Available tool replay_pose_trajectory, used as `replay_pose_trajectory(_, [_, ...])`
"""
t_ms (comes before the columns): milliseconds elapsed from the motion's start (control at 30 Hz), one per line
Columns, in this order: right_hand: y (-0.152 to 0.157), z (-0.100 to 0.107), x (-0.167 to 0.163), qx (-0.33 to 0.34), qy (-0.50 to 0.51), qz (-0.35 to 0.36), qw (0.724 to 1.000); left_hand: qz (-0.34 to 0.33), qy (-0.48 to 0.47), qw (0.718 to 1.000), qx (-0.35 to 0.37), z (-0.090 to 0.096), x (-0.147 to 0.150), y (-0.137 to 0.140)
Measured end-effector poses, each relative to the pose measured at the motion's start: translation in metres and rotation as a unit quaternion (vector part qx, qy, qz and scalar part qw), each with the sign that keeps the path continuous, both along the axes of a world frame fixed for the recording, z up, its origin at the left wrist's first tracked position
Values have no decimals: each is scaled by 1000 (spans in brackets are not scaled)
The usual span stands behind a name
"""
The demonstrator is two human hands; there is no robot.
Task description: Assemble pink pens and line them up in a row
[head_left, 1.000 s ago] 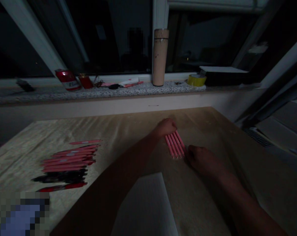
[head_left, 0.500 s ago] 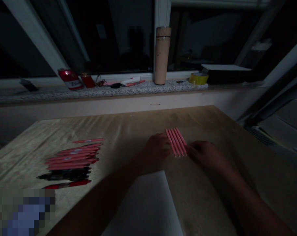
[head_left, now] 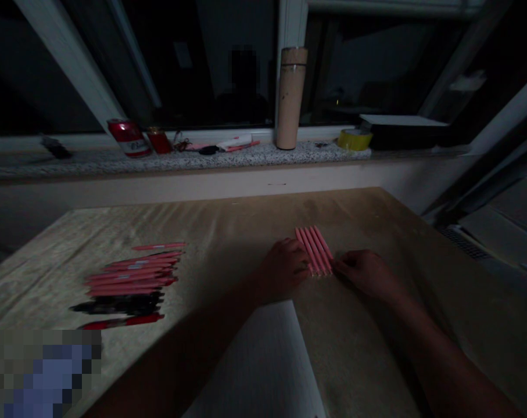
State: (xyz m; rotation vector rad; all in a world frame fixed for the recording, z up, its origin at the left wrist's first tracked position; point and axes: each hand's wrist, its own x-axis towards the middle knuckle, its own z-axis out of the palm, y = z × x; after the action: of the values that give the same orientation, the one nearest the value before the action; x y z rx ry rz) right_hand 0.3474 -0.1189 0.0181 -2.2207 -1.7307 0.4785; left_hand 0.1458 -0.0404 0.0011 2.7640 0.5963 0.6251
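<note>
Several pink pens [head_left: 315, 249] lie side by side in a neat slanted row on the cloth-covered table. My left hand [head_left: 286, 264] is against the row's left edge, its fingers bent and closed at the pens, covering part of the leftmost one. From the other side, the pinched fingertips of my right hand [head_left: 365, 270] touch the row's right edge near its lower end. Dim light hides the finger detail. Off to the left lies a looser pile of pink pens [head_left: 135, 273], with black pens [head_left: 124, 303] and a red pen [head_left: 128, 321] below it.
A white sheet or board [head_left: 267, 354] lies under my left forearm. Along the granite sill [head_left: 246, 159] stand a red can [head_left: 130, 139], a tall flask [head_left: 291, 98] and a yellow tape roll [head_left: 354, 140]. A blurred patch [head_left: 45, 377] covers the lower left corner.
My left hand has shifted slightly right and covers more of the leftmost pens' lower ends. My right hand stays at the row's right edge. The whole view has moved a little.
</note>
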Motion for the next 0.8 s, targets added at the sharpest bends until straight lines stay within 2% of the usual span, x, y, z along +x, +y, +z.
replay_pose_trajectory(467, [0,-3,2,-7,3,-5,1000,-5,2,1000,-9,-5,5,-3])
replay_pose_trajectory(800, [1,-4,3,17,14,0,1000,2,-2,1000,-5,-5,2,-3])
